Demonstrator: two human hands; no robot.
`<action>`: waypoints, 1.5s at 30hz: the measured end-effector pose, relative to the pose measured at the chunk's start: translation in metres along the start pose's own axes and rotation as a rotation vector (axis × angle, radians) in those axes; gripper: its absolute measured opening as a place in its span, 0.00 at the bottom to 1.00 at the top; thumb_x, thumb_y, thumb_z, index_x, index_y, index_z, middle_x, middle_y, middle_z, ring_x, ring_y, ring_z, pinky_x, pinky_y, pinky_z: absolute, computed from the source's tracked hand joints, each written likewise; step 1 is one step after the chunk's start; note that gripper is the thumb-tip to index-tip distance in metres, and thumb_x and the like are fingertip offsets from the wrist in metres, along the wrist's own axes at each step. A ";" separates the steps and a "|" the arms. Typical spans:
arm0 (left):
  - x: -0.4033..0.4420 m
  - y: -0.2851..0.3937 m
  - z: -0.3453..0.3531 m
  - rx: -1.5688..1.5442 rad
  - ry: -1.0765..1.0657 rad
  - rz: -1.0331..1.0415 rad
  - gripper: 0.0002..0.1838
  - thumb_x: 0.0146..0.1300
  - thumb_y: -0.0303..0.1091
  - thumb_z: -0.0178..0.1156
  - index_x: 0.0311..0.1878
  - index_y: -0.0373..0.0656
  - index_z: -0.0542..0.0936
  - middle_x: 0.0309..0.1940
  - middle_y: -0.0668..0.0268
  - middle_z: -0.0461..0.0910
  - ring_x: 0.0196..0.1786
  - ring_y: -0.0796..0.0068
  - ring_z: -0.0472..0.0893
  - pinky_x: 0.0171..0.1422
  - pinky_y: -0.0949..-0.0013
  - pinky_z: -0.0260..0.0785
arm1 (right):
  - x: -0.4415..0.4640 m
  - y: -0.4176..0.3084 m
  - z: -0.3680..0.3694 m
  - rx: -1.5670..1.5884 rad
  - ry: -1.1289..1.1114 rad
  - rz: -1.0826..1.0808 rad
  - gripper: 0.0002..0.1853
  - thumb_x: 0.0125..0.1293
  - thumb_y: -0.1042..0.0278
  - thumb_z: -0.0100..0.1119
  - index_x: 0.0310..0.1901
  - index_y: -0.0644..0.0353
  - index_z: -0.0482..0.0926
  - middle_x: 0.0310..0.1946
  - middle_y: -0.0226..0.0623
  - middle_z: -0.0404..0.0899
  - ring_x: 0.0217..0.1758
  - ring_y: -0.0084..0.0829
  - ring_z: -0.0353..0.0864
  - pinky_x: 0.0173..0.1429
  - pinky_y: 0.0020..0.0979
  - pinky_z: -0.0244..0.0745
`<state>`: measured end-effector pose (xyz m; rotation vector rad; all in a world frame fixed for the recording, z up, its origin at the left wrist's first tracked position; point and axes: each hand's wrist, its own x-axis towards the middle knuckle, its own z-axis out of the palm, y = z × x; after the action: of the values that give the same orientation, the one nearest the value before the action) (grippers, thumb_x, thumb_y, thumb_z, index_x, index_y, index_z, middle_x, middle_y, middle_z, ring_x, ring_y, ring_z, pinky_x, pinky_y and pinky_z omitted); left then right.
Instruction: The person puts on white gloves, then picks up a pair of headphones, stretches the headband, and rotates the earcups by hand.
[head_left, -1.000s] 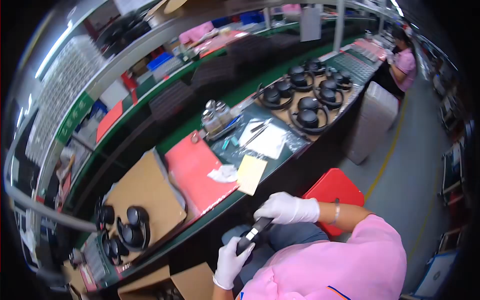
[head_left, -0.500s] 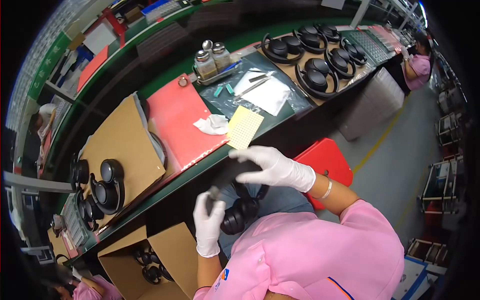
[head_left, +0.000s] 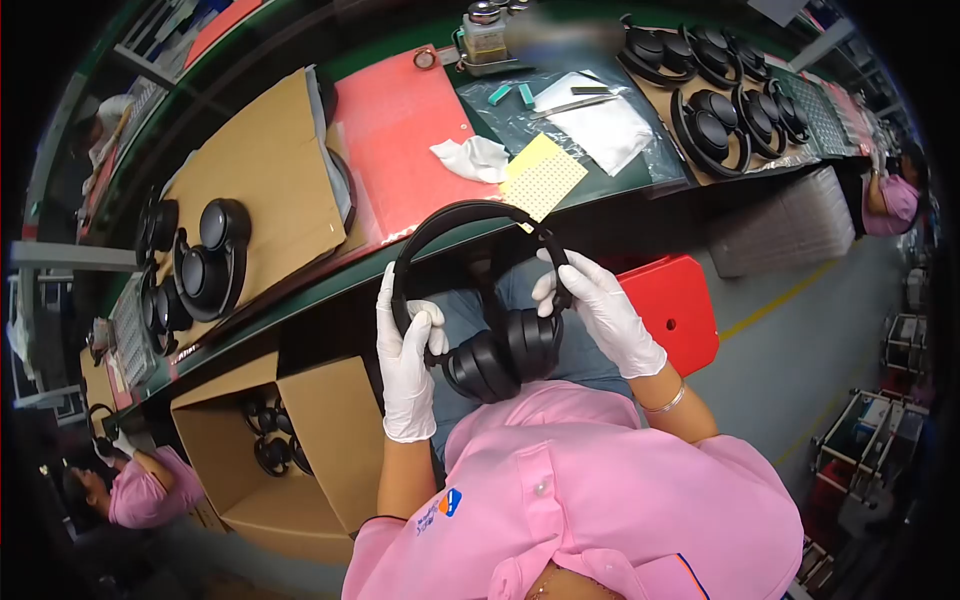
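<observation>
A pair of black over-ear headphones [head_left: 470, 212] is held over my lap, its band arching up and both ear cups hanging low near my shirt. My left hand [head_left: 408, 365], in a white glove, is closed around the left side of the band just above an ear cup. On the opposite side my gloved right hand [head_left: 598, 308] grips the band, fingers curled around it. Just beyond the band, a yellow dotted sticker sheet [head_left: 545, 178] lies at the bench edge beside a crumpled white cloth [head_left: 472, 159].
More headphones lie on cardboard at the left [head_left: 212, 265] and right [head_left: 710, 130] of the bench. An open carton [head_left: 330, 440] holding headphones stands below left. A red stool [head_left: 680, 315] is at right. Glass jars [head_left: 485, 42] stand behind. Other people sit at both sides.
The headphones have come up and opened out, band now upright between my hands. My right hand has moved right and down and closed on the band. The view has shifted.
</observation>
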<state>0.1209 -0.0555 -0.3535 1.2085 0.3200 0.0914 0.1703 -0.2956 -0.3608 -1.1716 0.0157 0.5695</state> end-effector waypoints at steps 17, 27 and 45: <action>-0.006 0.002 -0.003 0.124 -0.069 -0.117 0.39 0.62 0.18 0.45 0.79 0.47 0.57 0.24 0.68 0.71 0.20 0.85 0.64 0.25 0.81 0.61 | -0.003 0.004 -0.003 -0.103 0.086 0.037 0.25 0.79 0.55 0.46 0.67 0.67 0.68 0.39 0.38 0.82 0.32 0.24 0.81 0.44 0.27 0.76; 0.000 -0.002 -0.003 0.135 -0.148 -0.234 0.37 0.64 0.20 0.44 0.79 0.48 0.58 0.23 0.69 0.69 0.20 0.85 0.64 0.25 0.80 0.60 | -0.002 -0.008 0.003 -0.070 0.110 0.017 0.25 0.80 0.58 0.45 0.70 0.64 0.66 0.33 0.36 0.81 0.24 0.21 0.78 0.32 0.21 0.75; 0.005 0.005 0.007 -0.101 -0.080 -0.159 0.31 0.70 0.25 0.46 0.77 0.43 0.59 0.23 0.71 0.64 0.17 0.86 0.59 0.21 0.80 0.54 | 0.006 -0.004 -0.003 -0.010 -0.007 0.088 0.28 0.77 0.54 0.51 0.70 0.62 0.66 0.39 0.37 0.82 0.39 0.24 0.82 0.46 0.26 0.78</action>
<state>0.1283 -0.0588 -0.3476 1.0802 0.3364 -0.0781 0.1783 -0.2972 -0.3602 -1.1833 0.0586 0.6519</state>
